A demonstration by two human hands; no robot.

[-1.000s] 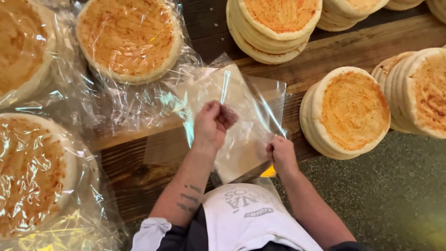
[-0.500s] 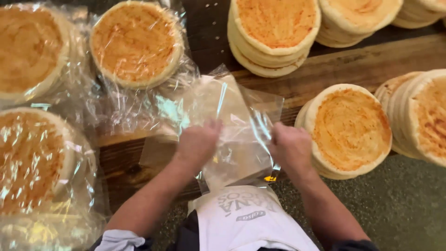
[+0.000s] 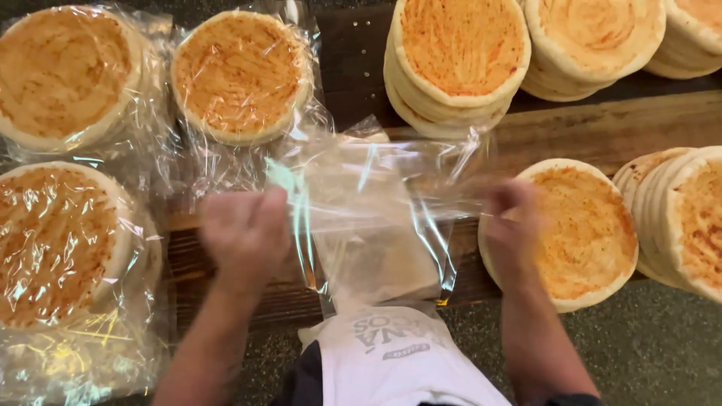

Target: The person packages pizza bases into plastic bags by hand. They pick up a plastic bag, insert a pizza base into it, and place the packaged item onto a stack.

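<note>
My left hand (image 3: 247,234) and my right hand (image 3: 513,220) each grip one side of a clear plastic bag (image 3: 376,199), stretched wide between them above the wooden board (image 3: 571,128). Both hands are blurred from motion. The bag has nothing in it. A stack of more clear bags (image 3: 376,263) lies flat on the board under it. A single round flatbread (image 3: 594,233) with an orange-red topping lies just right of my right hand.
Bagged flatbreads lie at the left (image 3: 60,240), at the top left (image 3: 64,75) and at the top centre (image 3: 241,75). Unbagged stacks stand at the top (image 3: 459,60), the top right (image 3: 594,37) and the right edge (image 3: 688,218). A dark speckled counter (image 3: 654,353) runs along the front.
My hands have moved apart and pulled the clear bag open wide; one second ago they held it close together near the middle. The view has shifted nearer.
</note>
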